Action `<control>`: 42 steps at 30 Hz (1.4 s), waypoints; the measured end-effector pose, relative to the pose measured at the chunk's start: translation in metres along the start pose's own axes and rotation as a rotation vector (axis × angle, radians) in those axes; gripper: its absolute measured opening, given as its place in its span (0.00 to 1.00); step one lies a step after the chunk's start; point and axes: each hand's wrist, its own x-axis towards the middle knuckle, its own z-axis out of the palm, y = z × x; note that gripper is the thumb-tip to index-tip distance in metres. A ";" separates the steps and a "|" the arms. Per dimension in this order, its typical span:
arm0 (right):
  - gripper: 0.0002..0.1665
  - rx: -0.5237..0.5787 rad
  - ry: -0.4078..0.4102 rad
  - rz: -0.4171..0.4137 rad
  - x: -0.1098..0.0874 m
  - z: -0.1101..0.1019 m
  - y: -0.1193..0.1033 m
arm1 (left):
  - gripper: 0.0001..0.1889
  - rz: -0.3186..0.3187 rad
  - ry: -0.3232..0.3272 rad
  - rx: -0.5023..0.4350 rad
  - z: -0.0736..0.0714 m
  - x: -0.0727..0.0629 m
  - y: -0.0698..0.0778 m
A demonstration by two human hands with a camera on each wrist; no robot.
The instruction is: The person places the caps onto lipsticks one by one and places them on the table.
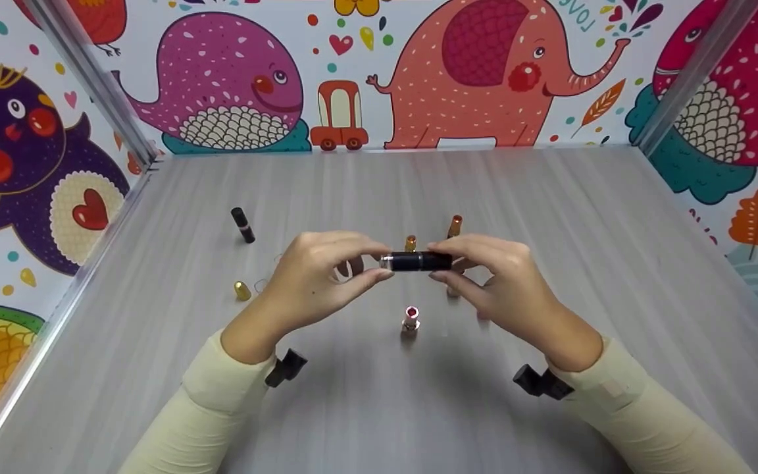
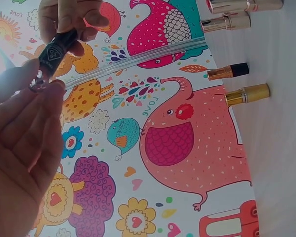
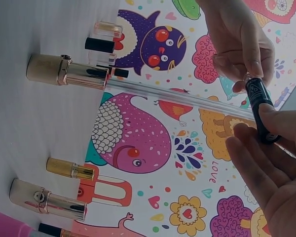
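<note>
Between both hands, raised above the table, is a black lipstick tube [image 1: 418, 261] lying sideways, with a shiny clear or silvery end on the left. My left hand [image 1: 313, 280] pinches that shiny end between thumb and fingertips. On the other side my right hand [image 1: 507, 276] pinches the black end with thumb and fingers. White lettering on the tube [image 2: 53, 54] shows in the left wrist view. Just below the hands in the head view stands an uncapped lipstick [image 1: 410, 320] with a dark pink tip. A small gold lipstick [image 1: 410, 243] shows right behind the held tube.
A black tube [image 1: 243, 225] and a gold cap [image 1: 242, 290] stand on the left, with a faint transparent piece [image 1: 260, 286] near the left wrist. An orange-gold lipstick with a black base [image 1: 455, 226] stands behind the right hand. Patterned walls edge the grey table [image 1: 366, 408].
</note>
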 end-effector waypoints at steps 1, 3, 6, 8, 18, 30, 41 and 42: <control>0.25 0.000 -0.004 0.007 0.000 -0.001 0.000 | 0.10 0.000 0.005 -0.001 0.000 0.000 0.000; 0.26 -0.003 -0.018 0.036 0.000 -0.003 0.001 | 0.10 -0.002 0.021 -0.003 0.000 0.000 -0.001; 0.28 -0.038 -0.049 0.114 0.000 -0.007 0.003 | 0.10 -0.020 0.057 -0.012 -0.002 0.000 -0.002; 0.31 -0.079 -0.084 0.193 0.000 -0.010 0.003 | 0.11 -0.039 0.085 -0.014 -0.004 -0.001 -0.004; 0.42 -0.262 -0.297 0.403 0.000 -0.020 0.019 | 0.10 -0.136 0.149 0.022 -0.009 -0.002 -0.010; 0.47 -0.400 -0.386 0.513 -0.003 -0.033 0.047 | 0.11 -0.268 0.198 0.087 -0.026 -0.004 -0.029; 0.50 -0.496 -0.442 0.629 -0.008 -0.042 0.072 | 0.13 -0.412 0.186 0.184 -0.049 -0.007 -0.043; 0.50 -0.500 -0.450 0.639 -0.009 -0.042 0.074 | 0.13 -0.424 0.184 0.195 -0.051 -0.008 -0.045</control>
